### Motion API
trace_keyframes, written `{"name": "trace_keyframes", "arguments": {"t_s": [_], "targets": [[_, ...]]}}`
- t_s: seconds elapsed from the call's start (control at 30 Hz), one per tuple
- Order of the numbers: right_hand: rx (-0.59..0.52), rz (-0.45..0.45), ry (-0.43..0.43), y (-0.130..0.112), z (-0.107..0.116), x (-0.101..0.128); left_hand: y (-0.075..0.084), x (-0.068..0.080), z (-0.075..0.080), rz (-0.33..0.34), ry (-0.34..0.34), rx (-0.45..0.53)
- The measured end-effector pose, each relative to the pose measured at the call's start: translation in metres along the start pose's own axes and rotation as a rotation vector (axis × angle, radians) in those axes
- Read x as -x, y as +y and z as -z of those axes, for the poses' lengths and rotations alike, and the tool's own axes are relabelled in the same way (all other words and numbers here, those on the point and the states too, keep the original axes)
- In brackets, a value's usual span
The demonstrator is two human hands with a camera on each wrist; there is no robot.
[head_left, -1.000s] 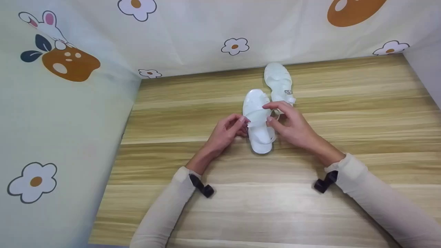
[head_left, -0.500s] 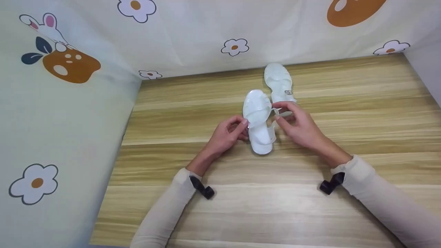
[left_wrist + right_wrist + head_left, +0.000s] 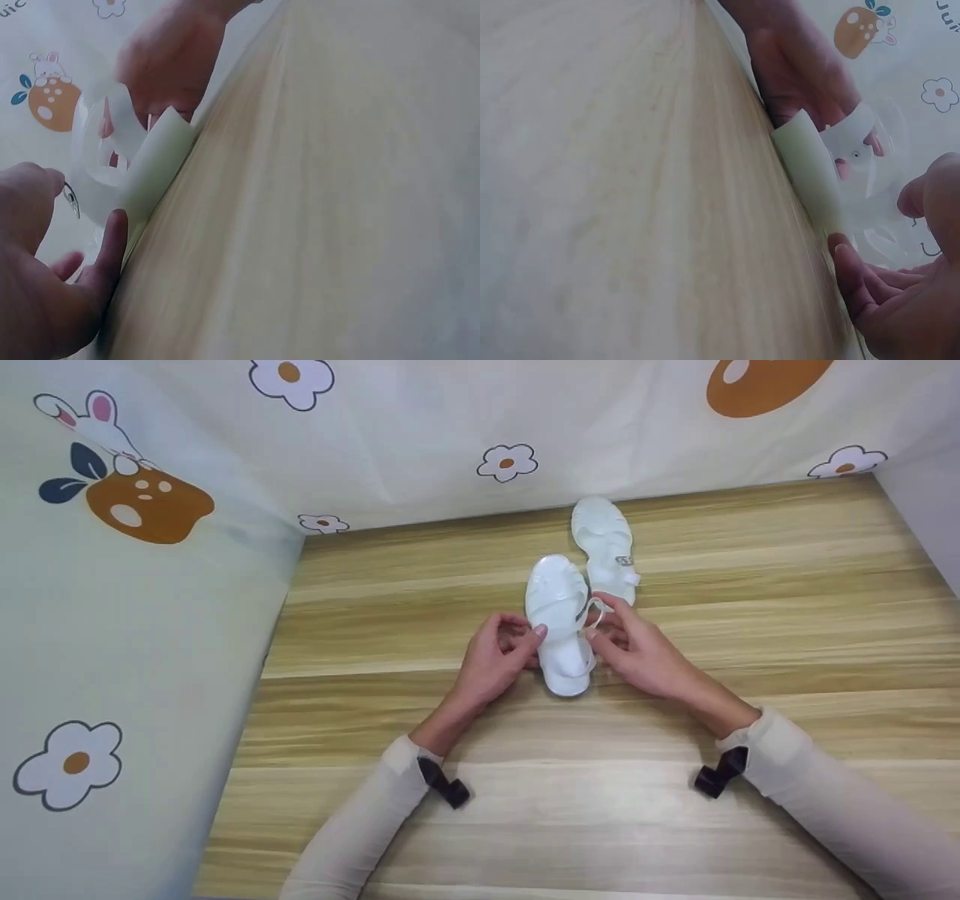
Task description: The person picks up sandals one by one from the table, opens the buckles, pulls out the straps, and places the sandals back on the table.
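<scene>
We see two white sandals on the wooden bench (image 3: 750, 585), both toward its far edge, near the middle of that edge. The near sandal (image 3: 559, 622) lies sole down with its heel toward us; the far sandal (image 3: 604, 547) lies just beside it, closer to the back edge, where a cloth with flowers (image 3: 450, 435) hangs.

Our left hand (image 3: 499, 656) is at the left side of the near sandal, fingers curled, the thumb and forefinger touching its edge about the middle. From the left wrist view the fingers (image 3: 112, 240) rest against the sandal's side (image 3: 150, 172), though we cannot tell how firmly they hold it.

Our right hand (image 3: 637, 649) is at the sandal's right side, where its fingers pinch the thin strap (image 3: 592, 615) that loops out from the sandal. In the right wrist view the fingertips (image 3: 847, 262) lie against the sandal's sole (image 3: 806, 165).

Both sleeves (image 3: 825, 795) are pale, and a dark strap (image 3: 716, 776) is at each wrist.
</scene>
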State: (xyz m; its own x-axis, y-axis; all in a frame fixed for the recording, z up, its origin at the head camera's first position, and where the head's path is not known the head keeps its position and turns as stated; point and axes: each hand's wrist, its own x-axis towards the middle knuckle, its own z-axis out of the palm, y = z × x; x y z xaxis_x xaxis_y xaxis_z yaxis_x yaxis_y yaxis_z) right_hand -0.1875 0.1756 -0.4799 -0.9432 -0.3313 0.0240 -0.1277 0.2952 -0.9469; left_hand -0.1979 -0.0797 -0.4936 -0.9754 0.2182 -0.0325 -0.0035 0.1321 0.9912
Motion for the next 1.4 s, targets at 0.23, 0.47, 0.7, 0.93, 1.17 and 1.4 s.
{"name": "trace_keyframes", "arguments": {"t_s": [0.23, 0.47, 0.7, 0.93, 1.17, 1.4], "targets": [[-0.002, -0.028, -0.040, 0.001, -0.003, 0.001, 0.002, 0.002, -0.001, 0.026, 0.022, 0.025], [0.027, -0.014, -0.035, -0.003, -0.009, 0.002, 0.002, 0.004, 0.000, 0.003, 0.017, -0.005], [0.015, -0.011, -0.030, -0.002, -0.010, 0.002, 0.003, 0.006, -0.004, -0.012, 0.012, 0.033], [-0.005, -0.019, -0.051, -0.005, -0.010, 0.002, 0.004, 0.006, -0.007, -0.001, 0.044, 0.065], [0.012, 0.018, -0.017, -0.011, -0.015, -0.008, 0.006, 0.000, -0.005, -0.009, 0.088, 0.072], [0.017, 0.030, 0.015, -0.016, -0.021, -0.022, 0.009, -0.012, 0.001, -0.013, 0.129, 0.083]]}}
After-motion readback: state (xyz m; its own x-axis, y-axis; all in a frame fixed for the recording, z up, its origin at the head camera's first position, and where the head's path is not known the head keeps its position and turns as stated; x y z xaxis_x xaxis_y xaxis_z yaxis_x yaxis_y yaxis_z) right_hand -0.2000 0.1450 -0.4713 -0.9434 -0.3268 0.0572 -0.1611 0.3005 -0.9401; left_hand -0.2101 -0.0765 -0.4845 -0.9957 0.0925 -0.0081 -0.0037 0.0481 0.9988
